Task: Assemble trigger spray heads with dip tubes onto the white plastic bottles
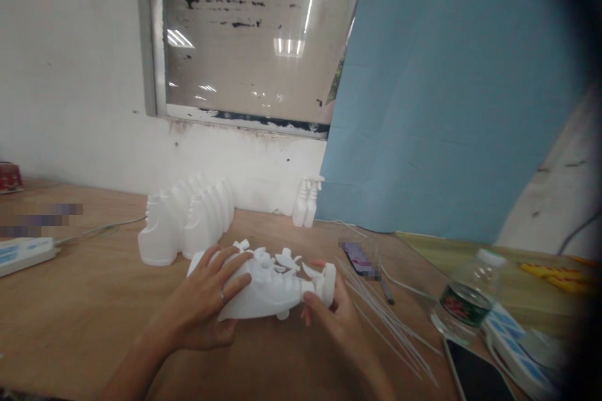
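A white plastic spray bottle [268, 296] lies tilted on its side above the table, its neck pointing right. My left hand [207, 294] is wrapped round the bottle's body, fingers over the top. At the neck, my right hand [339, 319] grips a white trigger spray head [328, 285] between thumb and fingers. The head sits against the neck; whether it is screwed tight I cannot tell. Just behind the bottle is a heap of loose white trigger heads [286, 258], partly hidden by it.
White bottles without heads [157, 241] stand in rows at the back left. Two bottles with trigger heads [308, 208] stand by the wall. Thin clear tubes [395, 322], a phone [475, 373], a water bottle [468, 297] and a power strip [520, 354] lie right; another power strip [28, 254] is left.
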`<move>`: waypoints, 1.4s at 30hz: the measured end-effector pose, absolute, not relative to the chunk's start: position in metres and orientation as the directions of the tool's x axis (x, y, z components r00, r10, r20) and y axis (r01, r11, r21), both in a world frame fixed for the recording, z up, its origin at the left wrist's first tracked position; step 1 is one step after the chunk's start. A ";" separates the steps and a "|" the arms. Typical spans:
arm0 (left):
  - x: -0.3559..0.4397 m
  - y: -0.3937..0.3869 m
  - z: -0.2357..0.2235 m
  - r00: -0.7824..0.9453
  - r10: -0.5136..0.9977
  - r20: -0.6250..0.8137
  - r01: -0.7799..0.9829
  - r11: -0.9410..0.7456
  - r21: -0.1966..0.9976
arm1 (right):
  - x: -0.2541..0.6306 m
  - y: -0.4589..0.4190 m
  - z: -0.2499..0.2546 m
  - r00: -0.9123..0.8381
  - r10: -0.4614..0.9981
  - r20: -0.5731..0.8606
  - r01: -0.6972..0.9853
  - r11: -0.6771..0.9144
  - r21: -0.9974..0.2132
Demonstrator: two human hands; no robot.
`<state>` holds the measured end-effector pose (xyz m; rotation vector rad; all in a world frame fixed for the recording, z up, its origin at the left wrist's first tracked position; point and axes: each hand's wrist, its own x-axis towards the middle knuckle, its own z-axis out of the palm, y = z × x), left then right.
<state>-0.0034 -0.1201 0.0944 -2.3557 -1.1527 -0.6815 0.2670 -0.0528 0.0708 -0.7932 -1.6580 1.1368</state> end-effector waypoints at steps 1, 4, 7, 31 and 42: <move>-0.004 -0.120 0.094 0.536 0.599 0.595 0.810 -0.563 -0.163 | 0.267 -0.052 0.070 -0.326 0.883 0.338 0.011 0.361 -0.933; -0.005 -0.120 0.094 0.537 0.598 0.595 0.811 -0.560 -0.169 | 0.265 -0.051 0.065 -0.266 0.896 0.356 0.050 0.382 -0.923; -0.006 -0.120 0.094 0.541 0.592 0.598 0.807 -0.566 -0.169 | 0.264 -0.051 0.063 -0.179 0.903 0.391 0.082 0.410 -0.908; 0.004 -0.117 0.096 0.461 0.674 0.577 0.855 -0.512 -0.085 | 0.252 -0.072 0.074 -0.174 0.881 0.440 0.104 0.461 -0.881; 0.027 -0.131 0.089 0.471 0.776 0.419 0.865 -0.501 -0.045 | 0.231 -0.092 0.071 -0.294 0.878 0.378 -0.024 0.388 -0.921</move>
